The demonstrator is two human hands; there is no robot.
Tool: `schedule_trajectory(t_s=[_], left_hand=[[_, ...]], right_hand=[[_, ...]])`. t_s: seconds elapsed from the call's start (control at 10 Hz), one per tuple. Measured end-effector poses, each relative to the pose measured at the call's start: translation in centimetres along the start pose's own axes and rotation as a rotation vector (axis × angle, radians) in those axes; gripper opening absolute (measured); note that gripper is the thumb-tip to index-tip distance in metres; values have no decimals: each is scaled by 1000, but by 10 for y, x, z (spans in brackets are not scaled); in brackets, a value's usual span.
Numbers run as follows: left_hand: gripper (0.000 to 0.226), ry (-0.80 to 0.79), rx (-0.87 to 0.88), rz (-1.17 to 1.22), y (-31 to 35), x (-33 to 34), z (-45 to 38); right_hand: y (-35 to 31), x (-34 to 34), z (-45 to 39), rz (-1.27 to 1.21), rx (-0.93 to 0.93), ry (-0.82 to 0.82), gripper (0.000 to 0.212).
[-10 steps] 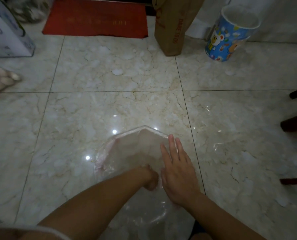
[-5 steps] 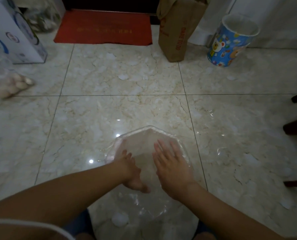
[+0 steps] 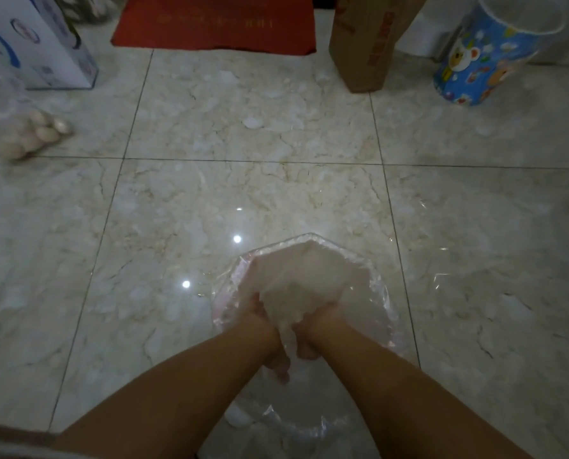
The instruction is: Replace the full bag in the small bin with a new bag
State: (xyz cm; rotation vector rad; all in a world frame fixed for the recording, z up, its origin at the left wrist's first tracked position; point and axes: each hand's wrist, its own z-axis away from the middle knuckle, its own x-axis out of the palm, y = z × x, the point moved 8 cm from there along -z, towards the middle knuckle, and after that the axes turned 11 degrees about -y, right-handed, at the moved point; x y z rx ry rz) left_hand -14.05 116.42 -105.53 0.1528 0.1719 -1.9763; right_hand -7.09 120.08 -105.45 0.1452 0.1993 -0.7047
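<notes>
A clear plastic bag (image 3: pixel 306 273) lies spread on the marble floor in front of me, with a pinkish tint along its left rim. My left hand (image 3: pixel 265 326) and my right hand (image 3: pixel 321 323) are side by side inside it. Both have their fingers curled and grip a bunched wad of the plastic between them. More crumpled clear film (image 3: pixel 293 422) lies under my forearms. A small blue bin (image 3: pixel 482 61) with cartoon bears stands at the far right, lined with a pale bag. It is well out of reach of both hands.
A brown paper bag (image 3: pixel 366 44) stands left of the blue bin. A red doormat (image 3: pixel 217 21) lies at the far edge. A white box (image 3: pixel 34 44) and a clear bag of eggs (image 3: pixel 24 134) sit at the left.
Both hands went from lying flat on the plastic to curling and gathering it into a bunch between them. The camera has moved closer and lower.
</notes>
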Motion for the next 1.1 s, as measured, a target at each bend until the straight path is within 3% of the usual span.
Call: schedule_trajectory(t_s=[0.1, 0.3, 0.4, 0.6, 0.7, 0.8, 0.9, 1.0, 1.1], left_hand=[[91, 23, 26, -51, 4, -5, 1], [111, 73, -55, 45, 3, -5, -7], [101, 102, 11, 109, 9, -12, -2], [94, 41, -58, 32, -2, -13, -1], [79, 61, -2, -13, 9, -21, 4], [60, 131, 32, 9, 13, -29, 23], [56, 131, 8, -15, 9, -32, 48], [46, 198, 27, 139, 3, -38, 79], [39, 398, 107, 382, -7, -49, 103]], right_hand=[[-6, -2, -8, -48, -20, 95, 67], [-2, 0, -17, -32, 17, 36, 63], [3, 0, -17, -73, 29, 8, 61], [1, -10, 5, -148, -30, -14, 53], [-7, -15, 18, -106, -83, 12, 46], [-6, -21, 45, -155, -115, 83, 37], [-3, -26, 74, -216, -133, 176, 34], [4, -32, 102, -293, -95, 327, 31], [14, -33, 126, -406, -56, 464, 33]])
